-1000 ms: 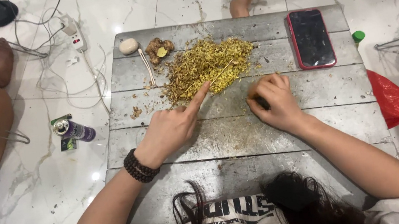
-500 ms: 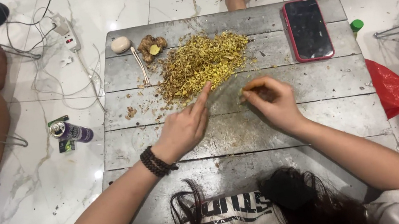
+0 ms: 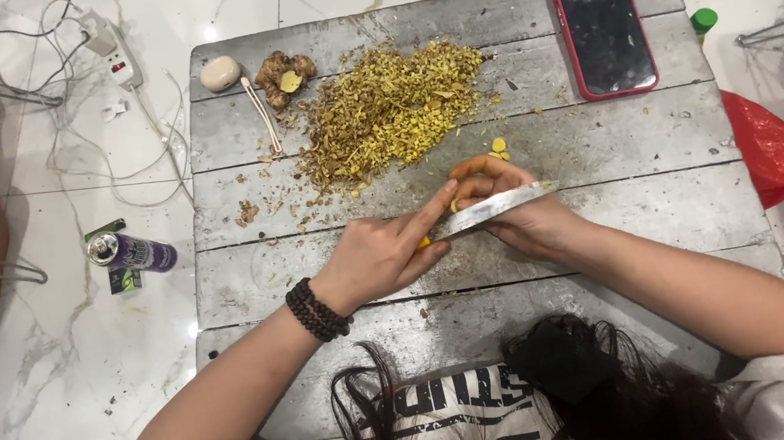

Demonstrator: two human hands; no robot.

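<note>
At the centre of the grey plank table (image 3: 608,171), the left hand (image 3: 381,252) is closed around the handle of a knife (image 3: 491,207), forefinger laid along the spine, blade pointing toward 3 o'clock. The right hand (image 3: 512,209) is curled shut on a small yellow-orange root piece (image 3: 456,204), most of it hidden under the fingers and blade. Toward 12 o'clock of both hands lies the heap of chopped yellow root (image 3: 387,105); 2 loose yellow slices (image 3: 499,147) sit just beside its near edge. At 11 o'clock rest whole knobbly roots (image 3: 284,73), a pale oval case (image 3: 219,72) and a thin stick (image 3: 259,116). A red-cased phone (image 3: 603,31) lies at 1 o'clock, well apart from the cutting.

To slice well here, I judge the fingertips holding the root should stay tucked back from the edge, the blade kept flat and steady, and each cut made thin with light pressure, since the piece is small and could slip.

Compared with half a second ago, the knife has swung from slanting up toward the heap to lying nearly level across the right hand, and the 2 hands have drawn close together over the same plank. Off the table at 9 o'clock, a purple can (image 3: 132,252) lies on the marble floor (image 3: 134,405).
</note>
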